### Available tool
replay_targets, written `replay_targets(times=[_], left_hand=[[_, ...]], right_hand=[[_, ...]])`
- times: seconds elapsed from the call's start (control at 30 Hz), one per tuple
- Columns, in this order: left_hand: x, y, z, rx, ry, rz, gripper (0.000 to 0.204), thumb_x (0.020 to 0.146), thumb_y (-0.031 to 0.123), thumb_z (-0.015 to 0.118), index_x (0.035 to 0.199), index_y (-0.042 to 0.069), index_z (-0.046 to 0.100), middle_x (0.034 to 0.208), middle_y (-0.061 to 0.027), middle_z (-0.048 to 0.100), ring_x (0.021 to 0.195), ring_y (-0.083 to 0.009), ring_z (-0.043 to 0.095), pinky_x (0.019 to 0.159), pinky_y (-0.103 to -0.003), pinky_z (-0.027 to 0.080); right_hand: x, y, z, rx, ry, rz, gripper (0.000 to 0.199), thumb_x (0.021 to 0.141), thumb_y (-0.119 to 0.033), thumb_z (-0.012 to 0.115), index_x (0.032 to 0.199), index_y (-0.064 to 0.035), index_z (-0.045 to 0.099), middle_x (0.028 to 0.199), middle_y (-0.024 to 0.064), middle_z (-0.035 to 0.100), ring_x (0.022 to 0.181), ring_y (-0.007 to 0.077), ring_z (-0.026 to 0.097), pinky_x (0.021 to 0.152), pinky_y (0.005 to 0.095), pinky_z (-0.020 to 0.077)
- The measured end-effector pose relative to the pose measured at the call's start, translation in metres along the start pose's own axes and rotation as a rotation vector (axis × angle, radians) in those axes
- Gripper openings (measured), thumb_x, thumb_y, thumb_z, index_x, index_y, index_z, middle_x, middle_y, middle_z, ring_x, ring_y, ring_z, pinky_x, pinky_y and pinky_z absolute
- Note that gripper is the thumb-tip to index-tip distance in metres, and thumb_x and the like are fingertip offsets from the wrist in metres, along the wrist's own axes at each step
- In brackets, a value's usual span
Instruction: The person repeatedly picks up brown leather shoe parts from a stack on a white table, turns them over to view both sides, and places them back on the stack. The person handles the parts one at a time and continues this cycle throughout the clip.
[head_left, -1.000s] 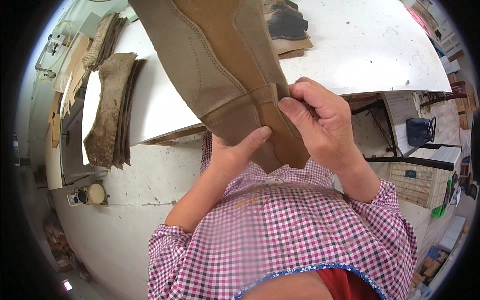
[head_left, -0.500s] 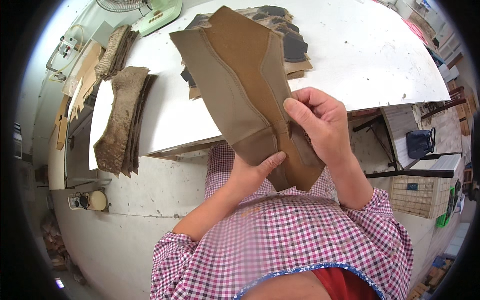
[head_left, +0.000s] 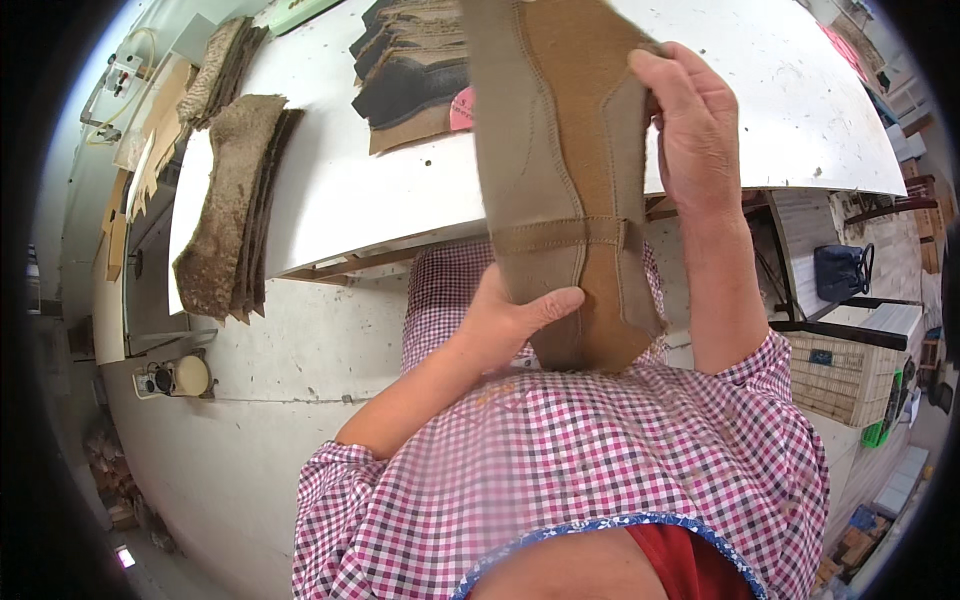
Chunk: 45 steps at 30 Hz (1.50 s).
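Upright in front of me, a stitched boot upper point(head_left: 575, 170) shows a tan-brown middle panel between taupe side panels, with a stitched strap across its lower part. My left hand point(head_left: 510, 320) grips its lower left edge, thumb lying on the front and the other fingers hidden behind. Higher up, my right hand point(head_left: 695, 125) pinches the right edge between thumb and fingers. The upper's top end runs out of the picture. Behind it on the white table point(head_left: 380, 205) lies a pile of dark and brown pieces point(head_left: 415, 85), with a pink tag point(head_left: 462, 108) at its edge.
Two stacks of fleecy brown cut pieces stand at the table's left, a nearer stack point(head_left: 232, 200) and a farther stack point(head_left: 220, 70). A pale green base point(head_left: 297, 12) shows at the top. Right of me are a cream plastic crate point(head_left: 840, 375) and a dark handbag point(head_left: 842, 272).
The boot upper has swung more upright and moved up and right. My right hand has slid up its right edge; my left hand keeps its hold. More of the pile and its pink tag shows.
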<state>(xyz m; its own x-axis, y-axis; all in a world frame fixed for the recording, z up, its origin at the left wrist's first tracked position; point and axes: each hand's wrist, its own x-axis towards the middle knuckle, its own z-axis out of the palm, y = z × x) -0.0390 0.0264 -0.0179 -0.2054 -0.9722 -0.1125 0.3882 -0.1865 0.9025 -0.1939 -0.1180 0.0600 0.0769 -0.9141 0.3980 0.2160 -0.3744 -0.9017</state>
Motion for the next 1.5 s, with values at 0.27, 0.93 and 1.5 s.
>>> replay_targets(times=[0.27, 0.93, 1.5], left_hand=[[0.015, 0.060, -0.036, 0.314, 0.026, 0.072, 0.036, 0.090, 0.015, 0.068, 0.120, -0.002, 0.057, 0.110, -0.0090, 0.066, 0.100, -0.0151, 0.061, 0.088, -0.031, 0.050], [0.076, 0.009, -0.056, 1.521, 0.067, 0.392, 0.033, 0.085, 0.033, 0.068, 0.106, 0.008, 0.068, 0.098, -0.0159, 0.067, 0.088, -0.0335, 0.064, 0.078, -0.043, 0.051], [0.081, 0.059, -0.155, 0.787, 0.596, 0.111, 0.020, 0.087, 0.017, 0.069, 0.094, -0.001, 0.066, 0.090, -0.0031, 0.061, 0.076, -0.0119, 0.054, 0.068, -0.027, 0.045]], right_hand=[[0.024, 0.012, -0.016, 0.058, 0.049, -0.050, 0.023, 0.094, -0.018, 0.060, 0.074, -0.0075, 0.066, 0.066, -0.0021, 0.055, 0.062, 0.0066, 0.048, 0.058, 0.0233, 0.0400], [-0.010, 0.069, 0.011, -0.830, -0.455, -0.041, 0.028, 0.096, -0.023, 0.052, 0.110, -0.0029, 0.066, 0.107, 0.0163, 0.068, 0.103, 0.0301, 0.063, 0.090, 0.0390, 0.0493], [-0.046, 0.113, 0.004, -1.117, -0.679, -0.220, 0.044, 0.101, -0.033, 0.043, 0.135, -0.0058, 0.051, 0.144, 0.0120, 0.045, 0.139, 0.0266, 0.034, 0.117, 0.0420, 0.0204]])
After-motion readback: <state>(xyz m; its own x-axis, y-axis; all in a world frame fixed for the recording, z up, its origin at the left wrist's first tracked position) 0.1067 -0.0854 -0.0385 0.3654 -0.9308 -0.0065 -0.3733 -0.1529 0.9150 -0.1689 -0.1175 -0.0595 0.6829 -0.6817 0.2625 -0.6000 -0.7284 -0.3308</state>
